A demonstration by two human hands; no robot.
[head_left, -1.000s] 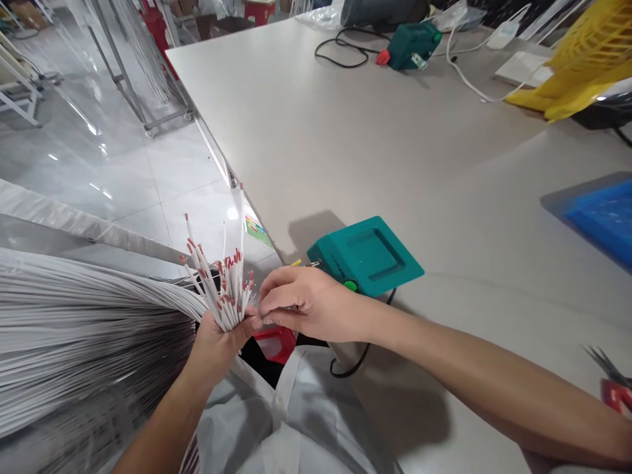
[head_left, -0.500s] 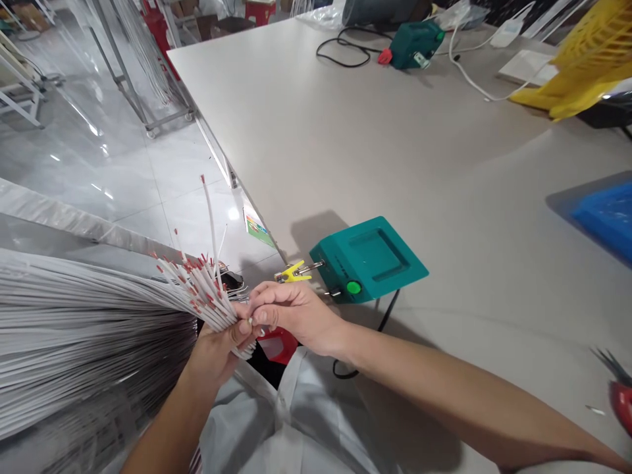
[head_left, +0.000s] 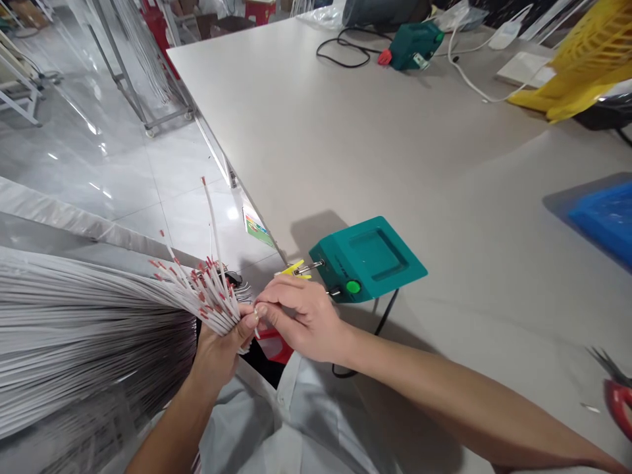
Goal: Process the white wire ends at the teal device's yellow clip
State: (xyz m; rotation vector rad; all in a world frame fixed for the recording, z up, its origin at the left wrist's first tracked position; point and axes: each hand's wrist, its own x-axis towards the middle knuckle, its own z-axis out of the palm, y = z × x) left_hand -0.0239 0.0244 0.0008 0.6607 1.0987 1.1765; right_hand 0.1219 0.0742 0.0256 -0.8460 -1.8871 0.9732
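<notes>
Head view: a fanned bundle of white red-tipped wires [head_left: 197, 289] is clenched in the left hand [head_left: 220, 345] beside the table edge [head_left: 257, 210]; one wire is pinched by the right hand [head_left: 296, 316], near the teal device [head_left: 368, 258].

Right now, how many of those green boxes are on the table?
2. The near green box sits at the table edge by the right hand; the far green box lies beside a black cable. Others may be hidden.
</notes>
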